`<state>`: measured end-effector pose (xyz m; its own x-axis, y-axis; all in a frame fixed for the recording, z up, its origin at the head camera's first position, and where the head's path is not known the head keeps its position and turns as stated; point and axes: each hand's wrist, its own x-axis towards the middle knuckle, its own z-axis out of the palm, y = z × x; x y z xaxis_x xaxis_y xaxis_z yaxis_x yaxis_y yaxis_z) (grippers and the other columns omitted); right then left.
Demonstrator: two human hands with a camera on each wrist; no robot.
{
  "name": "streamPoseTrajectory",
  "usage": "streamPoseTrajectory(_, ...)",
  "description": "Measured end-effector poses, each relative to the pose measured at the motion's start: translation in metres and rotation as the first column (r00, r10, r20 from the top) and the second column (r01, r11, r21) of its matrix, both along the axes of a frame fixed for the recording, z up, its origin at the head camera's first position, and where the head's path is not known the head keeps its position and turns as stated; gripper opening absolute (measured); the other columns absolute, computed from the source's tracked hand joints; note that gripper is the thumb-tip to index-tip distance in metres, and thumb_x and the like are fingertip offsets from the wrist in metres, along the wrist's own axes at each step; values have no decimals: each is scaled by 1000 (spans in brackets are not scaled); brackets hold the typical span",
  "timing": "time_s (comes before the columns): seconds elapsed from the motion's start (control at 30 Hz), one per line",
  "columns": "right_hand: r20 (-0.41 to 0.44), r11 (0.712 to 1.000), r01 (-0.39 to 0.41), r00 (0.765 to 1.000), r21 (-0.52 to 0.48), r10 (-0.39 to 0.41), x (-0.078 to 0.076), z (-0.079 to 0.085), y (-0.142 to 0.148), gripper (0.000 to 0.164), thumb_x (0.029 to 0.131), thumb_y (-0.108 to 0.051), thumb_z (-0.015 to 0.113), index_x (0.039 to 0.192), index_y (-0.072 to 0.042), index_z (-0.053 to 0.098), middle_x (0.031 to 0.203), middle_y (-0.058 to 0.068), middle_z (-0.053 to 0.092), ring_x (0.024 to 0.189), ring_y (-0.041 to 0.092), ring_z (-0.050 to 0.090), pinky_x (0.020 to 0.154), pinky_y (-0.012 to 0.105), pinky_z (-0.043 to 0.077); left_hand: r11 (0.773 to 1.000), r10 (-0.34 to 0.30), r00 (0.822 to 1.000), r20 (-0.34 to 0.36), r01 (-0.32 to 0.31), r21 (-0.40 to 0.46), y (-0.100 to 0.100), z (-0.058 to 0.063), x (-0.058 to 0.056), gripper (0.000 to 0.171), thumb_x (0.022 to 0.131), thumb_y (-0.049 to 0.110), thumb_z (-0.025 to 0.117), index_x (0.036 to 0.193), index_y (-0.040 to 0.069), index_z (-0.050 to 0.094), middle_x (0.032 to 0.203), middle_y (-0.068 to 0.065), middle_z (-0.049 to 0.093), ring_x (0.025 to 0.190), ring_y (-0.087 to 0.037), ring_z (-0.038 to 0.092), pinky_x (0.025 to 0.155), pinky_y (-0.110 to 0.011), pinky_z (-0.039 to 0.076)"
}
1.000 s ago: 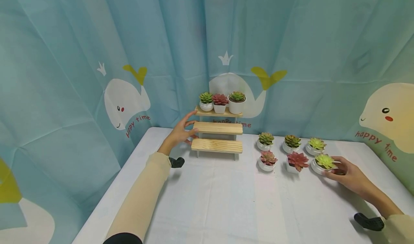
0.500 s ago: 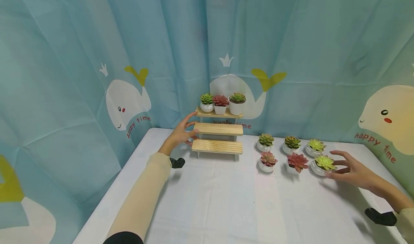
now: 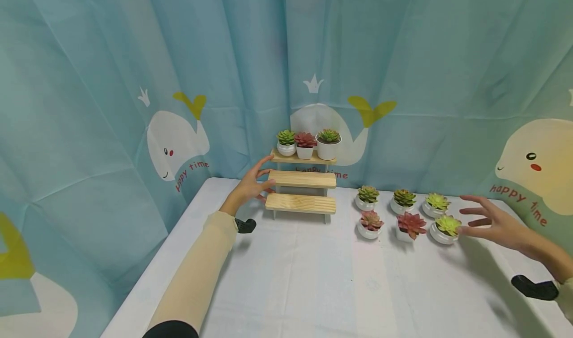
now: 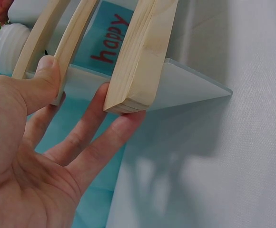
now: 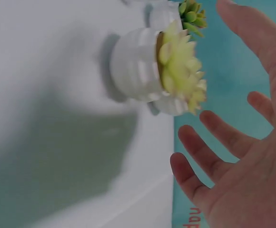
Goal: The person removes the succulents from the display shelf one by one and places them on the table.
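My left hand (image 3: 246, 187) touches the left end of a three-step wooden display stand (image 3: 301, 203), its fingers spread and fairly straight. Close up in the left wrist view, the thumb lies by the upper boards and two fingertips meet the end of the lowest board (image 4: 137, 61). On the top step stand three small potted succulents: a green one (image 3: 286, 142), a red one (image 3: 305, 145) and a green one in a larger white pot (image 3: 328, 150). Fingers spread, my right hand (image 3: 506, 226) hovers just right of a yellow-green potted succulent (image 3: 444, 230), holding nothing.
Two rows of potted succulents stand right of the stand. The back row has two dark green ones (image 3: 367, 197) and a yellow-green one (image 3: 435, 204); a pink one (image 3: 369, 223) and a red one (image 3: 409, 226) share the front row. A blue curtain (image 3: 250, 49) hangs behind the white-covered table (image 3: 322, 278).
The right hand has let go of the front yellow-green succulent and drawn back to the right, its fingers spreading. The left hand has stayed at the stand.
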<state>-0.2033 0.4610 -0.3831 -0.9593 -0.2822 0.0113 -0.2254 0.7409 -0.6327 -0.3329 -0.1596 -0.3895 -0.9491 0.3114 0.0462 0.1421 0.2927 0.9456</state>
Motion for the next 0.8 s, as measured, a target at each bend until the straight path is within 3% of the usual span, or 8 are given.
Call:
streamPoseTrajectory(0.07, -7, 1000, 10, 1000, 9, -10, -2, 4, -3, 80, 99, -19, 71, 160, -15, 19, 142, 44, 44, 113, 53, 60, 74, 44, 59, 1000, 3, 1000, -5, -3, -9, 0, 0, 0, 77, 101, 19, 67, 161, 46, 26, 164, -14, 34, 111, -45, 68, 70, -58, 61)
streamPoseTrajectory(0.17, -27, 1000, 11, 1000, 13, -10, -6, 9, -8, 82, 99, -20, 71, 159, -8, 18, 142, 43, 45, 114, 55, 58, 75, 51, 58, 1000, 5, 1000, -11, -5, -13, 0, -1, 0, 77, 101, 19, 68, 161, 45, 26, 164, -15, 34, 111, -45, 68, 69, -57, 61)
streamPoseTrajectory(0.27, -46, 1000, 11, 999, 17, -10, -8, 15, -13, 82, 99, -22, 72, 160, -8, 19, 143, 39, 47, 112, 28, 66, 75, 43, 59, 1000, -3, 1000, -13, 3, -7, -1, -1, 0, 78, 101, 18, 67, 162, 43, 25, 165, -17, 31, 116, -49, 64, 69, -58, 61)
streamPoseTrajectory(0.37, -60, 1000, 8, 998, 9, -7, -11, 20, -20, 81, 99, -23, 72, 161, -14, 21, 145, 34, 47, 108, -6, 56, 75, 33, 56, 1000, -13, 1000, -10, 13, 3, -2, -1, 0, 79, 102, 17, 66, 163, 41, 23, 166, -20, 28, 122, -52, 59, 70, -59, 60)
streamPoseTrajectory(0.47, -83, 1000, -2, 997, -11, 1, -17, 27, -29, 81, 99, -23, 72, 162, -16, 22, 146, 31, 46, 104, -19, 45, 76, 29, 54, 1000, -11, 1000, -7, 11, 1, -2, -1, 1, 78, 102, 17, 66, 163, 41, 23, 166, -19, 27, 124, -51, 58, 71, -60, 60)
streamPoseTrajectory(0.67, -135, 999, -5, 991, -45, -1, -30, 40, -50, 82, 99, -20, 73, 163, -17, 21, 145, 19, 49, 106, -13, 49, 76, 23, 52, 1000, -6, 1000, -15, 6, -6, -1, -1, 2, 79, 102, 17, 66, 163, 41, 23, 166, -18, 29, 126, -49, 57, 71, -60, 60)
streamPoseTrajectory(0.8, -134, 999, -12, 991, -51, 5, -38, 50, -65, 84, 100, -24, 72, 164, -16, 18, 149, 21, 47, 118, 11, 54, 79, 23, 51, 1000, -8, 1000, -21, 8, -4, 0, 0, 3, 78, 102, 17, 66, 163, 41, 24, 165, -19, 29, 130, -48, 55, 72, -62, 59)
